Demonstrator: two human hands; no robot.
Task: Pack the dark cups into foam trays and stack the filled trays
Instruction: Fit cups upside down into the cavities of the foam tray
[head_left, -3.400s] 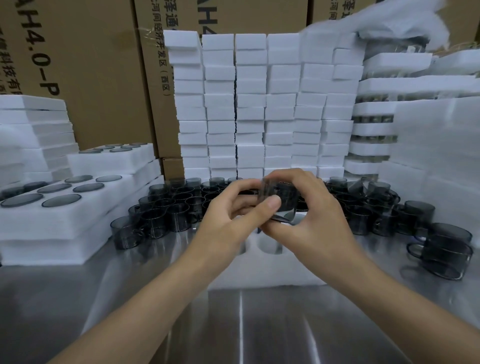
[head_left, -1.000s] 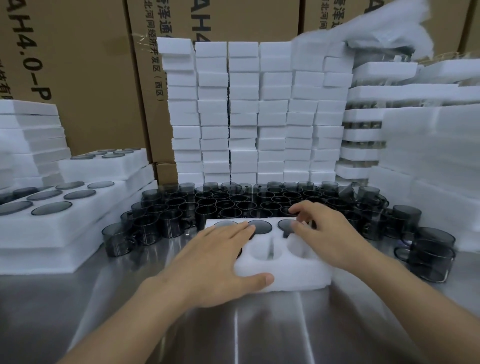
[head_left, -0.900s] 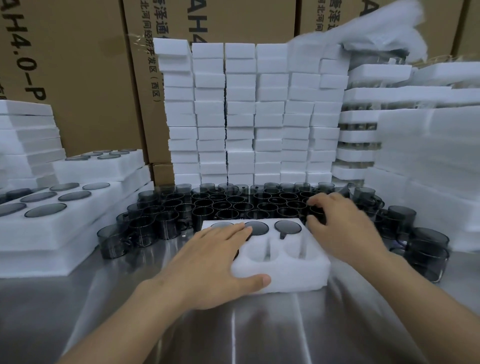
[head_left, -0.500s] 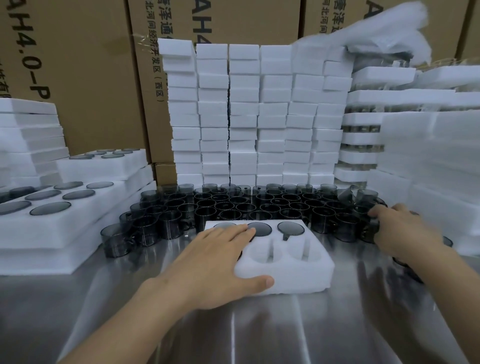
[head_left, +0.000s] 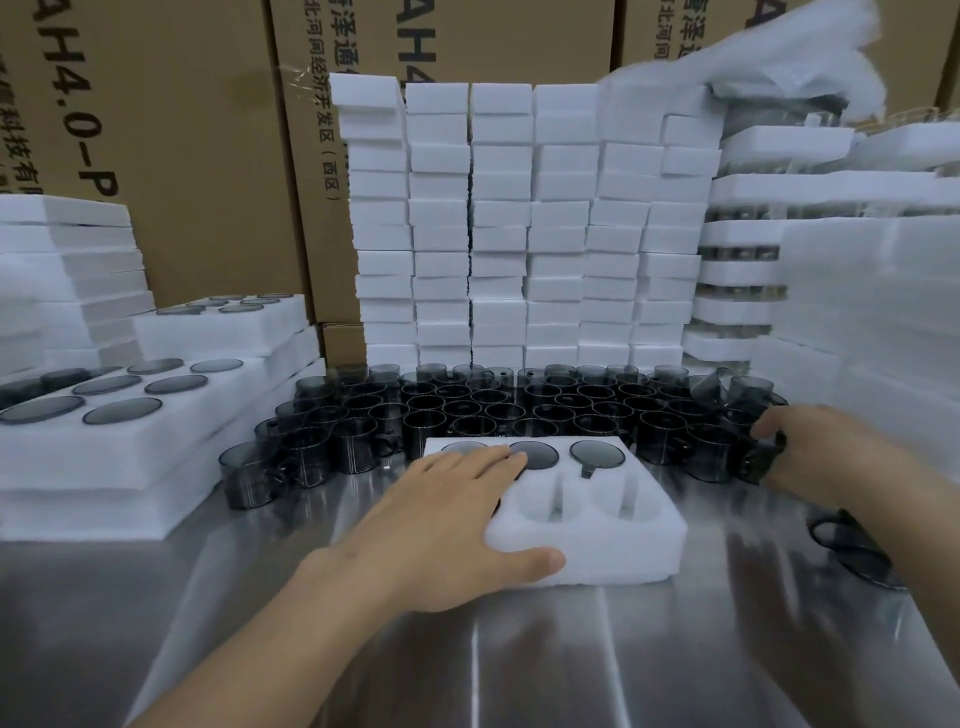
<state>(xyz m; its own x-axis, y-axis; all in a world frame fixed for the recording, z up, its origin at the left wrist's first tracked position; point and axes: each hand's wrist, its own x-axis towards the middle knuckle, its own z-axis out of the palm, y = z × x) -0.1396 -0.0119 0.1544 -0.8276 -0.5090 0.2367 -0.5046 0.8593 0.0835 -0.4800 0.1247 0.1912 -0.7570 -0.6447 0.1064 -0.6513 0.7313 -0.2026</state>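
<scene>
The right hand (head_left: 831, 457) has swung away from the foam tray (head_left: 613, 561) since a second ago and is now reaching out to the right, into the edge of the loose cups (head_left: 498, 405). Its fingers are curling round one dark cup (head_left: 761, 460) there, with the thumb on the cup's far side; the cup is still standing on the metal table (head_left: 519, 665) among its neighbours. The view here is slightly blurred.

The left hand (head_left: 441, 525) has not moved. It is lying flat and spread on the left part of the tray, fingers straight and pressing down, thumb stretching along the tray's near edge. It is holding nothing.

Just past the left fingertips, three packed cups (head_left: 596, 453) are sitting in the tray's far row. To the right of the left palm, two pockets in the near row are showing bare foam. The pocket under the palm is hidden.

The loose cups are crowding the table beyond both hands, touching the tray's far edge. Another cup (head_left: 852, 551) is lying near the right wrist, on the side closer to the viewer.

Left of the left hand, filled trays (head_left: 156, 415) are sitting stacked. Beyond the loose cups, foam blocks (head_left: 498, 234) are standing in tall columns, with cardboard boxes (head_left: 182, 130) behind them.
</scene>
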